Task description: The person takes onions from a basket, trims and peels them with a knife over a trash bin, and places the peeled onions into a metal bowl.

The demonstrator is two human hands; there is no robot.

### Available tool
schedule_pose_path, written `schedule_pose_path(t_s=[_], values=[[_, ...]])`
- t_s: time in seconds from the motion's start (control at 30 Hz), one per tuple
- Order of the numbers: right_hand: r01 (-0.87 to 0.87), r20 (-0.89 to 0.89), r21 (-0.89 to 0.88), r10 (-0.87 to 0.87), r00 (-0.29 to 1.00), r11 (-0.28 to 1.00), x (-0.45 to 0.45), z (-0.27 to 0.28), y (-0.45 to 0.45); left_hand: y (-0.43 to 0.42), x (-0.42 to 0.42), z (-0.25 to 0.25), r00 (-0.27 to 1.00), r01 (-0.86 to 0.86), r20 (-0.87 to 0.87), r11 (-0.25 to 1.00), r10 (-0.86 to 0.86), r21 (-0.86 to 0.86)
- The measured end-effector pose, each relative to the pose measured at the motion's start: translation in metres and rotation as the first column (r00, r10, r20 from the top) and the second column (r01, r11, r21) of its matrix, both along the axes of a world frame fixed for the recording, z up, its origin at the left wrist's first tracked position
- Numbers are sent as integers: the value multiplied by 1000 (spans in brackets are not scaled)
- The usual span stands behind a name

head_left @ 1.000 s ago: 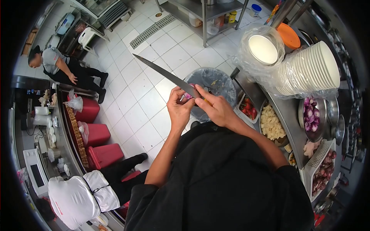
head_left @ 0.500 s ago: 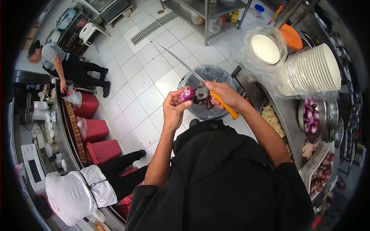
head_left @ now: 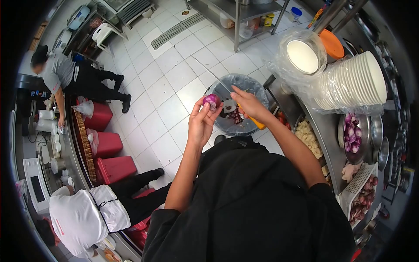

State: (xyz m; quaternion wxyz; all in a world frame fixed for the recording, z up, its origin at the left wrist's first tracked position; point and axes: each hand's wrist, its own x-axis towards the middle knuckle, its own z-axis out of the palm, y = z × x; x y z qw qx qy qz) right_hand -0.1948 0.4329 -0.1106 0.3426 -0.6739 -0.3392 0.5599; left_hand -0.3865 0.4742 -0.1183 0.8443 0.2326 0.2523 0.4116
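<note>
Between the fingertips of my left hand (head_left: 201, 122) is a small purple onion (head_left: 211, 101), its pale cut end toward me. My right hand (head_left: 252, 106) grips a knife by its yellow handle (head_left: 260, 125). The long thin blade (head_left: 212, 75) points up and left, just past the onion and apart from it. Below both hands stands a bin (head_left: 244, 83) lined with a clear bag, with dark purple peelings (head_left: 232, 115) inside. To the right, a metal bowl (head_left: 365, 146) holds several peeled purple onions (head_left: 352, 133).
A white basket (head_left: 349, 190) of unpeeled onions (head_left: 365, 196) sits at lower right. Bagged white containers (head_left: 349, 81) stack on the right counter. Two people work at the left counter: one in grey (head_left: 61, 72), one in white (head_left: 78, 218). Red bins (head_left: 109, 144) stand beneath it.
My left hand has turned the onion and raised it slightly. The knife has tilted, its tip lower and farther right. The person in grey has reached farther along the left counter.
</note>
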Motion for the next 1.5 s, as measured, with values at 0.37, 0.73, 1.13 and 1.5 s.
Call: schedule_pose_path(t_s=[0.37,0.73,1.13,1.5], values=[[-60,242,372,-35,970,926,-40,44,-34,-4,14,-5,999,-14,-36,1000,15,7],[-139,323,371,13,946,918,-40,52,-38,-11,23,6,996,-29,-82,993,38,118],[60,-235,159,-21,972,986,-23,40,-27,-7,11,-1,997,9,-76,996,-1,93],[64,-255,-19,-66,965,998,2,7,-7,-1,-6,-11,994,65,89,998,-64,-4]])
